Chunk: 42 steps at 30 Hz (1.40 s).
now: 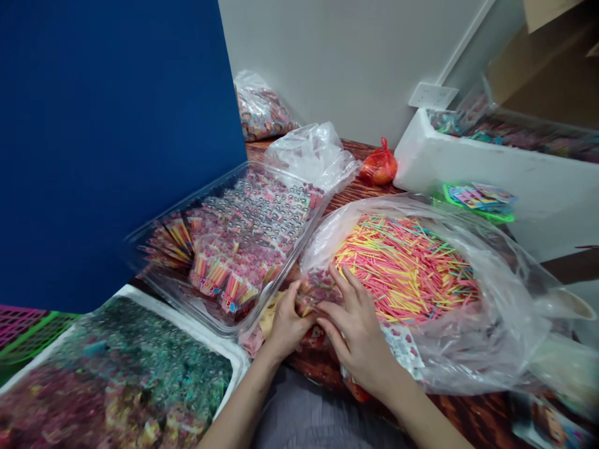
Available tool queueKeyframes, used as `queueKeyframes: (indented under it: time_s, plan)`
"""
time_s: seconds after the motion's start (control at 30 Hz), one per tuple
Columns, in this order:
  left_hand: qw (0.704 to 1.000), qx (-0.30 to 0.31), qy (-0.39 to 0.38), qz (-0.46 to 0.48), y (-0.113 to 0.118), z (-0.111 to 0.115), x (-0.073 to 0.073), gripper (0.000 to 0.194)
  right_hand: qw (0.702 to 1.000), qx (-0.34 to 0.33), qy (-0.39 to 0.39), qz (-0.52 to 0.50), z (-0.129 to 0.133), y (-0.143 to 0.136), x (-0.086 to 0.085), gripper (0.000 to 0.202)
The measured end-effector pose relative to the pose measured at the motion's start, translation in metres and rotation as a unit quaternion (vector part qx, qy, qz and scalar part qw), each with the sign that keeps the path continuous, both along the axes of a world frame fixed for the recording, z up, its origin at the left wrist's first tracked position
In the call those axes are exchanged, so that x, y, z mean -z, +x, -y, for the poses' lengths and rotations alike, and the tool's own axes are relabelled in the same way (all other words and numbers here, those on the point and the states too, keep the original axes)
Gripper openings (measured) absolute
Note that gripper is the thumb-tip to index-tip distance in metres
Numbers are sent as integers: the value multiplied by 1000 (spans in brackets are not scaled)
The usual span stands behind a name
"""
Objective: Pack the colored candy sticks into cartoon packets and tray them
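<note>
Between my two hands, at the table's front edge, is a small clear plastic packet (319,290) with reddish contents, partly hidden by my fingers. My left hand (287,321) grips its left side, thumb up. My right hand (355,324) pinches its near right edge with thumb and index finger, the other fingers stretched out over it. Just beyond lies a large open plastic bag of pink, yellow and green thin sticks (407,268). Left of my hands stands a clear plastic tray (276,290) holding many small filled packets with printed labels. Printed wrappers (402,349) lie beside my right wrist.
A white foam box (241,362) of blurred teal and red packets sits front left, below a blue panel (107,137). Another foam box (477,174) stands right, near a green basket (500,216) of cards. A red bag (380,165) and clear bags (313,153) lie behind.
</note>
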<state>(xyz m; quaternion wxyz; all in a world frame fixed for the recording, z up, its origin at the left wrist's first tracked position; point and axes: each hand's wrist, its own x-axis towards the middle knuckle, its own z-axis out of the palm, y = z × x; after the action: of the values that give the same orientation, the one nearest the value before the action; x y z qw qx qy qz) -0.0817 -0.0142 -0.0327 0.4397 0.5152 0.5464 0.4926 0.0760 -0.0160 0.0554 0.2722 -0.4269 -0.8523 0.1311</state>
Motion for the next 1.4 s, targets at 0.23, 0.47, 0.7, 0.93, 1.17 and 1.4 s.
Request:
queueKeyframes:
  time_s: [0.23,0.47,0.7,0.93,1.17,1.4]
  plan:
    - [1000,-17,-2,-6,1,1,-1,66,994,73,22,-79,-13,10,-9,23]
    - [1000,-6,-4,-7,1,1,-1,61,998,52,12,-41,-23,9,-5,14]
    - [1000,-3,3,9,0,-1,-3,56,996,0,-70,-63,-25,16,5,28]
    - [995,-2,-36,95,4,-4,-19,64,900,32,-363,-239,-39,31,48,103]
    - [998,47,-10,41,-1,0,-51,72,840,18,-433,-325,-46,14,50,80]
    - [996,84,14,4,-20,20,-100,80,920,-26,-311,-237,-42,15,6,102]
